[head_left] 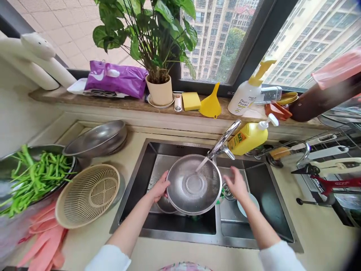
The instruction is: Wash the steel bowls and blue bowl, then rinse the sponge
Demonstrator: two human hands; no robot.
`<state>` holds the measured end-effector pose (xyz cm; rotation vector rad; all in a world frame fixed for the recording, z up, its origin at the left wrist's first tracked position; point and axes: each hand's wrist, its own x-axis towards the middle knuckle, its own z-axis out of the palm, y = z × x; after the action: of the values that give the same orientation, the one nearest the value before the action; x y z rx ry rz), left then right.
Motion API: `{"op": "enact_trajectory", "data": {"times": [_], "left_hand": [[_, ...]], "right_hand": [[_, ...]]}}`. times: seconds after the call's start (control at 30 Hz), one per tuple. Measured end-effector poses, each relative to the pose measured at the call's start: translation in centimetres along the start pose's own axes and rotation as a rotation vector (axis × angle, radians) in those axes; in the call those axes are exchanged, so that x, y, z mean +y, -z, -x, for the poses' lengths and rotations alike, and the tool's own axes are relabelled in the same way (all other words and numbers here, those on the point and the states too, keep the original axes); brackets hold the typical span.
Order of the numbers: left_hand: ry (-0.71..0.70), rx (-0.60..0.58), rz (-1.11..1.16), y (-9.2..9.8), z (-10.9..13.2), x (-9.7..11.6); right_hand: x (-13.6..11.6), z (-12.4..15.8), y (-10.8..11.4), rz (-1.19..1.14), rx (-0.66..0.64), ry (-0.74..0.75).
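A steel colander (194, 184) is tilted up in the sink (254, 241) under the faucet (224, 141), and a stream of water runs into it. My left hand (159, 187) grips its left rim with fingers curled. At the colander's right edge my right hand (236, 183) hovers with fingers spread, holding nothing. A white dish (251, 201) lies in the sink below my right wrist.
On the left counter stand a beige plastic strainer (88, 195), a bowl of green beans (34, 177), a steel bowl (97, 140) and pink rubber gloves (45, 241). A yellow soap bottle (249, 137) lies behind the faucet. The sill holds a potted plant (159, 88), sponge and funnel. Knives rest at right.
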<state>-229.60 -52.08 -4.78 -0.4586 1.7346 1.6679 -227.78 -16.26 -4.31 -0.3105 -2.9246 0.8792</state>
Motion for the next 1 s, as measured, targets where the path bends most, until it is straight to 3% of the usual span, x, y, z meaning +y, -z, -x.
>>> {"op": "enact_trajectory", "data": {"times": [0.07, 0.13, 0.23, 0.33, 0.43, 0.5, 0.57, 0.67, 0.73, 0.8, 0.9, 1.0], "left_hand": [[-0.066, 0.022, -0.160, 0.5, 0.7, 2.5], [-0.127, 0.028, -0.329, 0.7, 1.6, 5.4], [-0.159, 0.054, -0.510, 0.3, 3.1, 9.3], [-0.168, 0.101, -0.579, 0.2, 4.2, 12.0], [-0.184, 0.180, -0.650, 0.6, 4.8, 13.4], [-0.200, 0.193, -0.709, 0.6, 4.9, 13.7], [-0.219, 0.148, -0.766, 0.0, 4.8, 13.5], [-0.218, 0.070, -0.830, -2.1, 4.3, 12.8], [-0.203, 0.040, -0.894, -3.8, 4.3, 12.5], [-0.194, 0.026, -1.018, -5.5, 4.7, 12.6], [-0.288, 0.068, -1.260, -7.9, 5.9, 13.2], [-0.386, 0.118, -1.402, -9.7, 6.7, 13.4]], "right_hand": [[1.1, 3.3, -2.0, -0.100, -0.198, -0.084], [1.1, 4.9, -3.1, -0.149, -0.274, -0.160], [-1.0, 4.9, -3.1, -0.184, -0.131, -0.217], [-5.0, 4.3, -2.5, -0.260, 0.116, -0.153], [-9.6, 4.4, -3.0, -0.380, 0.293, -0.035], [-12.2, 4.6, -3.9, -0.443, 0.305, 0.036], [-14.2, 4.7, -5.1, -0.486, 0.215, 0.149], [-16.2, 3.9, -7.3, -0.416, -0.039, 0.462], [-16.5, 2.4, -8.5, -0.242, -0.177, 0.526], [-15.8, 0.5, -9.1, -0.101, -0.234, 0.427], [-13.3, -1.9, -9.0, -0.050, -0.204, 0.223], [-10.4, -1.5, -9.0, -0.047, -0.183, 0.045]]}}
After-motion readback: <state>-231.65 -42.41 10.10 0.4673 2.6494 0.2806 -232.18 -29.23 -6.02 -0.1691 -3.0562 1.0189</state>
